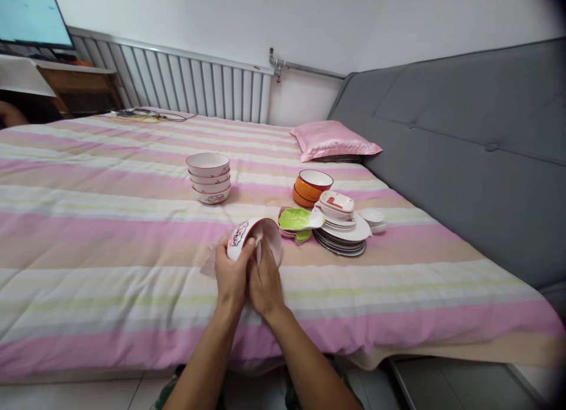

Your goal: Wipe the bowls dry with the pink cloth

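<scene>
My left hand (pixel 230 274) is closed on the rim and side of a white bowl (pixel 240 235) with a red edge and a flower print. The bowl is tilted, its mouth turned to the right. Inside it, my right hand (pixel 266 279) presses a thin whitish cloth (pixel 259 250) against the inner wall; its fingertips are partly hidden. Part of a pale, thin cloth (pixel 209 265) also shows beside my left hand. Matching bowls (pixel 210 180) stand stacked further back on the left.
On the striped bedspread (pixel 110 245), right of my hands, are green and pink leaf-shaped dishes (pixel 298 218), orange bowls (pixel 306 190), piled plates (pixel 342 245) and small white dishes (pixel 374 217). Behind lie a pink pillow (pixel 333 139) and cables (pixel 154 115). A grey headboard (pixel 455 121) borders the right.
</scene>
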{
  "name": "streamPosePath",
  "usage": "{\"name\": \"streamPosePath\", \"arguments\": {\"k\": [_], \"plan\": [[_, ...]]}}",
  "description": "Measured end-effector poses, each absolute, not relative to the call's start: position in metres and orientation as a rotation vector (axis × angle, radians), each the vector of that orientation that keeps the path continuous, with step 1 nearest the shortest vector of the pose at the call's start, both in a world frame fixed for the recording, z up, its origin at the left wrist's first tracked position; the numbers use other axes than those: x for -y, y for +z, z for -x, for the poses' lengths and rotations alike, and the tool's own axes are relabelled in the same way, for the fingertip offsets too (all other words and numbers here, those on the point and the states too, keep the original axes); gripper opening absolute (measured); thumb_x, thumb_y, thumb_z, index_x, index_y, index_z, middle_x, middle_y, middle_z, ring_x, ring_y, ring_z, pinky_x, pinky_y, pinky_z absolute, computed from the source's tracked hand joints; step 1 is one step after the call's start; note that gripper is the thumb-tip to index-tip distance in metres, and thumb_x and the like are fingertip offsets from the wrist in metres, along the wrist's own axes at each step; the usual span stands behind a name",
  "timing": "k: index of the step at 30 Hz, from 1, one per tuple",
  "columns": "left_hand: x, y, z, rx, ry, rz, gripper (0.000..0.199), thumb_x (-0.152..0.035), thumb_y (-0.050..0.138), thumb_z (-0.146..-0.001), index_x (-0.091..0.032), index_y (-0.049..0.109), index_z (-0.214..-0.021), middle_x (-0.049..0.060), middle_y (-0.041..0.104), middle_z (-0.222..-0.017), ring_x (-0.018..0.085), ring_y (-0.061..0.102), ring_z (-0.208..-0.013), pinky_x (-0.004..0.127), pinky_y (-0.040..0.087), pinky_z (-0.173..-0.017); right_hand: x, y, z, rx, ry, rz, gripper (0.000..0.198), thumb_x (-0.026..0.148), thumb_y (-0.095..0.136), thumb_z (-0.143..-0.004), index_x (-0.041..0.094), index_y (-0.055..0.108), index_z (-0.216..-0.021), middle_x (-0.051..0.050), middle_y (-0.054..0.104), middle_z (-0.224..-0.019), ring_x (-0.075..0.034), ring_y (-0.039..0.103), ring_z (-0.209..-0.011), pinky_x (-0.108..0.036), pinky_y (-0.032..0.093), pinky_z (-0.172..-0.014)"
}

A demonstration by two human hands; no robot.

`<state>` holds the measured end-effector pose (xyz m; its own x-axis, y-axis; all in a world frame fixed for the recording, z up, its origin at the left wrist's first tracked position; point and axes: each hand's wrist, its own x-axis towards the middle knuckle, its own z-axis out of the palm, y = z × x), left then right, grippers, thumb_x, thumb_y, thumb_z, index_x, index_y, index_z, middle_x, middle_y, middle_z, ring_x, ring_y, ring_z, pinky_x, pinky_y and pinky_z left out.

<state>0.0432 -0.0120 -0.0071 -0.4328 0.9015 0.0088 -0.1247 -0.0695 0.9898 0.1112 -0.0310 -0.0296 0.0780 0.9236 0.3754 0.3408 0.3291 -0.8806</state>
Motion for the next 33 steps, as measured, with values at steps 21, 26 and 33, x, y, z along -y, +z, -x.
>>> {"name": "streamPosePath", "arguments": {"k": [21,26,33], "plan": [[0.013,-0.011,-0.039,-1.408,1.550,-1.209,0.057,-0.050,0.072,-0.063,-0.016,0.055,-0.105,0.008,0.061,-0.103,0.023,0.056,-0.097,0.037,0.042,-0.089,0.025,-0.033,-0.128,1.805,0.579,0.981,0.051,0.037,0.024,-0.098,0.021,0.025,-0.146,-0.008,0.036,-0.149,-0.019,0.032,-0.138,-0.042,0.028,-0.115],[0.010,-0.013,-0.035,-1.367,1.580,-1.090,0.055,-0.052,0.071,-0.063,-0.016,0.055,-0.103,0.007,0.060,-0.102,0.022,0.056,-0.097,0.035,0.042,-0.089,0.031,-0.021,-0.127,1.917,0.544,0.870,0.047,0.029,0.023,-0.097,0.021,0.032,-0.143,-0.007,0.043,-0.144,-0.017,0.037,-0.135,-0.038,0.028,-0.115],[0.007,-0.007,-0.027,-1.373,1.568,-0.915,0.051,-0.054,0.070,-0.062,-0.014,0.057,-0.092,0.003,0.059,-0.085,0.018,0.057,-0.082,0.031,0.045,-0.075,0.039,-0.013,-0.124,2.045,0.512,0.930,0.040,0.026,0.025,-0.095,0.018,0.051,-0.125,-0.008,0.064,-0.116,-0.019,0.058,-0.109,-0.034,0.046,-0.096]]}}
